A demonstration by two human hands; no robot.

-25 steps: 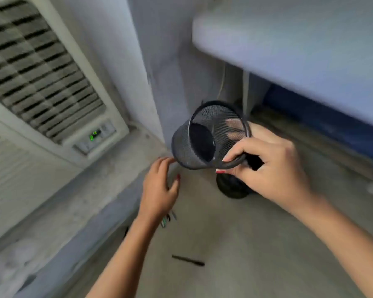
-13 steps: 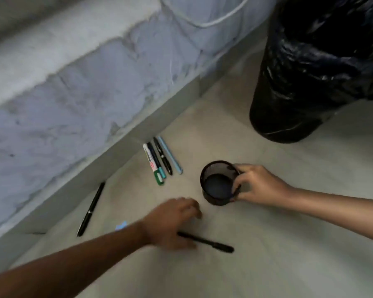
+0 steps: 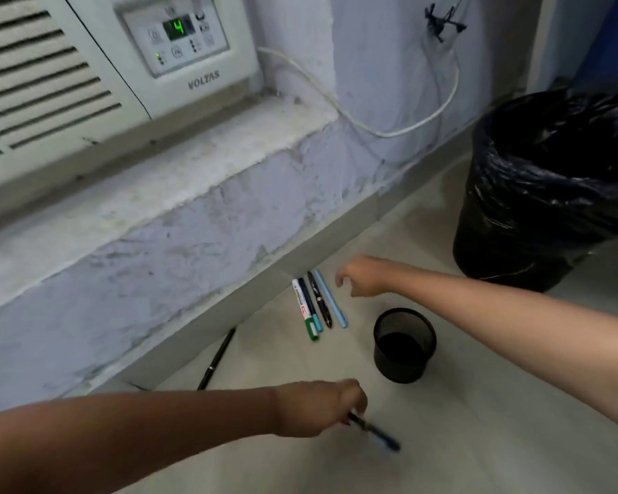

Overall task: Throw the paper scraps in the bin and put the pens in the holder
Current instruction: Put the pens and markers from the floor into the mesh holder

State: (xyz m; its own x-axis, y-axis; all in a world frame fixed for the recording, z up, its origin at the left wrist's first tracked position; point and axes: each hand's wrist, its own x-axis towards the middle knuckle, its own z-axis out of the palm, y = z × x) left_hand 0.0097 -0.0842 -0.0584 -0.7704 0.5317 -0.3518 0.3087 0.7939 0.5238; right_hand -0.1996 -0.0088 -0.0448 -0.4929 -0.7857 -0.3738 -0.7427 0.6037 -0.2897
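A black mesh pen holder stands upright on the floor, apart from both hands. My left hand is closed on a dark pen, blurred, low and left of the holder. My right hand hovers with loosely curled fingers just right of several pens lying side by side against the wall base; it holds nothing. Another black pen lies by the skirting further left. The bin, lined with a black bag, stands at the right. No paper scraps are in view.
A window air conditioner sits on a stone ledge above the pens. A white cable droops along the wall. Bare tiled floor spreads at the front and right.
My right hand has let go of the holder and moved up-left toward the row of pens. My left hand has taken hold of the dark pen that lay on the floor.
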